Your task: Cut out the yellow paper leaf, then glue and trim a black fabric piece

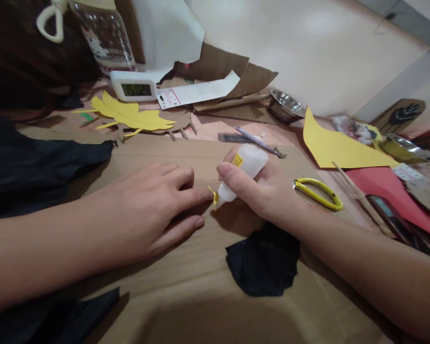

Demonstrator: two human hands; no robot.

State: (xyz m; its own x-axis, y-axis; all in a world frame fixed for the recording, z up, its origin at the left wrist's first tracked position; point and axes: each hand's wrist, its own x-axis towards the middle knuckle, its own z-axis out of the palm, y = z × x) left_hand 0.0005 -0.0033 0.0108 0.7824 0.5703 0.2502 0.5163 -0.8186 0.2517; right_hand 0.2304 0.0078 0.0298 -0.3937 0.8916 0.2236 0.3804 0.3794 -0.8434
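Observation:
In my right hand [252, 184] is a white squeeze glue bottle [252, 160] with a yellow label. My fingers are wrapped round it, and its nozzle tips down to the left. At the nozzle lies a small yellow paper piece [215, 197] on the cardboard sheet [186, 286]. My left hand [157, 205] rests palm down on the cardboard, index finger stretched to the yellow piece and thumb apart from it. A black fabric-like scrap [263, 263] lies just below my right hand.
Black sheets [28, 162] lie at the left. Behind are a yellow leaf-shaped cutout [129, 114], a digital clock [134, 87], a clear jar [105, 38], a pen [256, 141] and a metal bowl [286, 106]. Yellow-handled scissors or pliers [317, 193], yellow paper [337, 143] and red paper [383, 191] sit right.

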